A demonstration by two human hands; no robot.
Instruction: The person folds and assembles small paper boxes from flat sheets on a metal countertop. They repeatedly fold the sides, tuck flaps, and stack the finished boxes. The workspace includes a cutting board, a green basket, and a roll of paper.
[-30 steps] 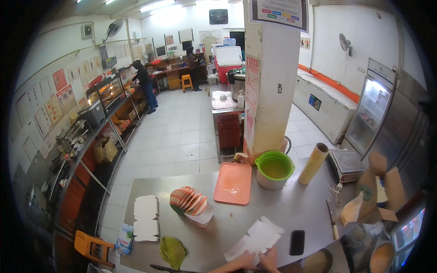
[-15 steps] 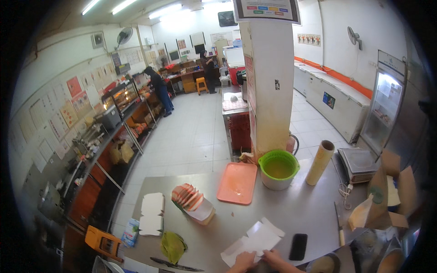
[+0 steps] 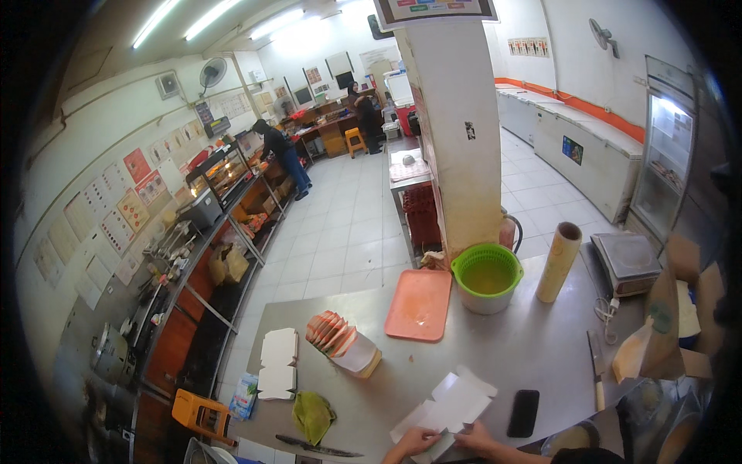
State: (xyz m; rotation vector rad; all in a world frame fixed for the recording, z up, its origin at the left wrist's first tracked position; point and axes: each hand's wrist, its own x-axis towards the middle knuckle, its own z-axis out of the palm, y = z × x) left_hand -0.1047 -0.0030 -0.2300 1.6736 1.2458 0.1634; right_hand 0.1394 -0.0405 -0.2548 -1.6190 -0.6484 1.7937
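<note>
A white cardboard box blank [image 3: 448, 404] lies partly unfolded at the near edge of the metal table, its creased panels stretching away from me. My left hand [image 3: 419, 441] pinches its near left edge, fingers closed on the card. My right hand [image 3: 474, 435] grips the near right edge, a small raised flap between the two hands. To the right of the blank rests a black phone [image 3: 524, 413]. Left of it stand a bundle of orange-and-white folded paper sleeves [image 3: 334, 334] in a white holder and a crumpled green cloth [image 3: 312, 417].
Flat white box blanks [image 3: 278, 363] lie at the left table edge, near a dark knife [image 3: 321, 447]. Farther back are a pink tray [image 3: 418, 304], a green colander in a white tub [image 3: 487, 274], a roll [image 3: 559, 263] and a scale [image 3: 626, 264]. Two people stand far off.
The whole view has swung, so the table things sit farther right. Both hands stay on the blank's near edge, where a small flap now stands up between them.
</note>
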